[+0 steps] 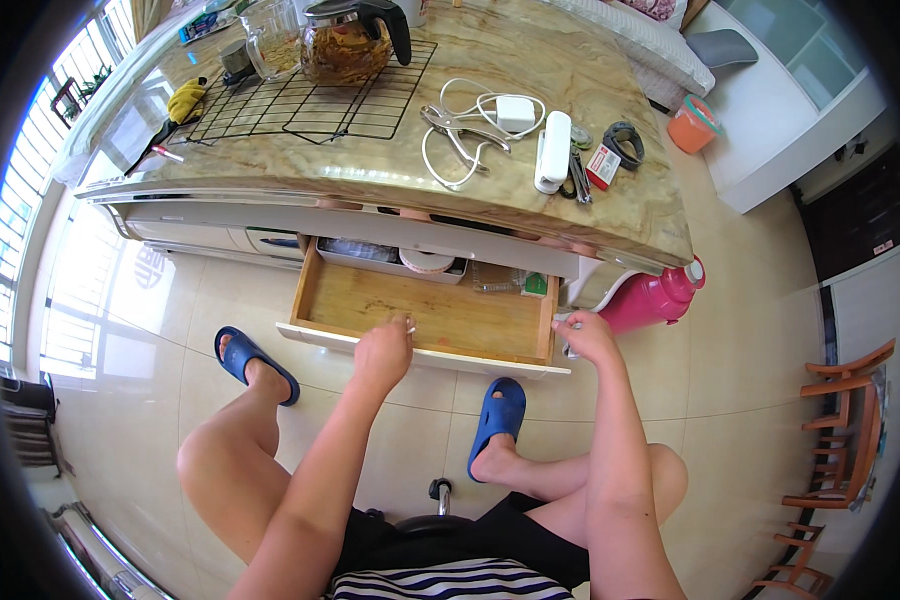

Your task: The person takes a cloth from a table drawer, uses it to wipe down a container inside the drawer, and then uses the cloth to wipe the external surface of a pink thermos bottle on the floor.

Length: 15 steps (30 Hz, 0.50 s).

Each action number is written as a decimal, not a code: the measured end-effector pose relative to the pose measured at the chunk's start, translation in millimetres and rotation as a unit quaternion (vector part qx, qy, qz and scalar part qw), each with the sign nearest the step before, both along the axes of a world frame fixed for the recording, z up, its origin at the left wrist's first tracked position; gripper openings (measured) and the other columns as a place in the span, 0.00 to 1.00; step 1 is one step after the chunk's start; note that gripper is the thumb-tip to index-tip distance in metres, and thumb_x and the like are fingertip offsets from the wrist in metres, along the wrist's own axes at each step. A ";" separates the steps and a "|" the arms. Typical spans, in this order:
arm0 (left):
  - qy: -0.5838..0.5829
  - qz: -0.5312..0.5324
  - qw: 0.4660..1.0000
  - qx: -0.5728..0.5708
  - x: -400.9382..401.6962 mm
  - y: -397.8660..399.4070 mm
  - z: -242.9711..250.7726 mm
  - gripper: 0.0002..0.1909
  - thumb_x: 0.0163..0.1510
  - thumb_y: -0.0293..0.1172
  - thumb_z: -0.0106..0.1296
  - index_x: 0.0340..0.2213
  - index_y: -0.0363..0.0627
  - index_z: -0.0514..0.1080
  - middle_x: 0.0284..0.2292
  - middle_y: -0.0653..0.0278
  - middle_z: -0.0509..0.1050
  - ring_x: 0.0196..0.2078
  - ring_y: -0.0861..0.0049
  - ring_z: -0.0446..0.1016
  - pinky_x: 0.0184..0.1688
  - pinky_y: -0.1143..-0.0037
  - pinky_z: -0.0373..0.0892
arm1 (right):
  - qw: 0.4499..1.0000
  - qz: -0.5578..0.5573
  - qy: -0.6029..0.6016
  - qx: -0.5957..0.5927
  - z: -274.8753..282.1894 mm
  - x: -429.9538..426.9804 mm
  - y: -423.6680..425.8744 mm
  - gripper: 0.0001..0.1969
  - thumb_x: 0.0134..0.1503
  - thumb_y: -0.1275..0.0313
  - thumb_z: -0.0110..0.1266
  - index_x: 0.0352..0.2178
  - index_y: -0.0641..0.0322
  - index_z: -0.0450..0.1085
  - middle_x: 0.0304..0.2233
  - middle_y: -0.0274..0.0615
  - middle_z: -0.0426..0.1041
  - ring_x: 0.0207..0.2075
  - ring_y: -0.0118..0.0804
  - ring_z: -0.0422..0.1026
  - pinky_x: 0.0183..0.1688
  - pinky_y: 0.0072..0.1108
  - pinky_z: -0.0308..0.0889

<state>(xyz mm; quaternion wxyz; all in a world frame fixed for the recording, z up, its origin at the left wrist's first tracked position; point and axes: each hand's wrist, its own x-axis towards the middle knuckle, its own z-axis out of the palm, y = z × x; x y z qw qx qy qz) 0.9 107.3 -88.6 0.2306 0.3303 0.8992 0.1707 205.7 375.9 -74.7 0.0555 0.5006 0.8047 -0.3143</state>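
An open wooden drawer (427, 307) with a white front juts out below a marble-patterned tabletop. My left hand (385, 352) is over the drawer's front edge, its fingers closed around a small white item that I cannot identify. To the right of the drawer, my right hand (589, 337) pinches a crumpled, whitish thin piece (568, 349), perhaps tissue or plastic. At the drawer's back lie a white tray (352, 263) with plastic-wrapped contents, a roll of tape (426, 261), a clear plastic container (495, 277) and a small green box (535, 283).
On the tabletop (307, 169) are a wire rack (345, 112), glass teapot (349, 49), glass pitcher (270, 41), hole-punch-like pliers (461, 135), white charger (515, 113), white stapler (553, 152) and black watch or band (624, 145). A pink thermos (652, 300) stands right of the drawer.
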 end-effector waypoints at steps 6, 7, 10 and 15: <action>0.134 0.028 0.978 0.158 -45.3 25.5 -18.9 0.17 0.53 0.32 0.42 0.45 0.41 0.67 0.46 0.52 0.68 0.49 0.59 0.66 0.47 0.65 0.64 | 0.999 0.033 -0.012 0.031 -9.9 5.0 2.6 0.18 0.44 0.56 0.60 0.21 0.63 0.71 0.21 0.49 0.74 0.25 0.43 0.74 0.32 0.29 0.67; 0.197 -0.008 0.966 0.168 -56.1 25.0 -28.8 0.19 0.53 0.32 0.43 0.47 0.40 0.66 0.47 0.53 0.67 0.51 0.60 0.64 0.50 0.65 0.62 | 0.997 0.050 -0.009 0.049 -12.1 4.1 2.4 0.19 0.44 0.56 0.60 0.20 0.63 0.71 0.21 0.49 0.73 0.24 0.43 0.74 0.31 0.30 0.67; 0.251 -0.058 0.955 0.145 -72.7 26.2 -46.8 0.22 0.53 0.32 0.43 0.50 0.39 0.63 0.48 0.55 0.66 0.53 0.62 0.62 0.55 0.65 0.57 | 0.998 0.055 -0.027 0.023 -12.5 3.8 1.8 0.19 0.43 0.54 0.59 0.23 0.62 0.72 0.25 0.50 0.74 0.31 0.46 0.74 0.36 0.32 0.67; 0.217 -0.071 0.969 0.090 -75.2 34.2 -40.2 0.21 0.51 0.32 0.45 0.48 0.43 0.66 0.45 0.57 0.67 0.52 0.61 0.61 0.53 0.65 0.59 | 0.999 0.036 -0.028 -0.022 -12.6 7.8 3.3 0.20 0.43 0.54 0.59 0.22 0.63 0.71 0.22 0.50 0.73 0.27 0.46 0.74 0.33 0.32 0.67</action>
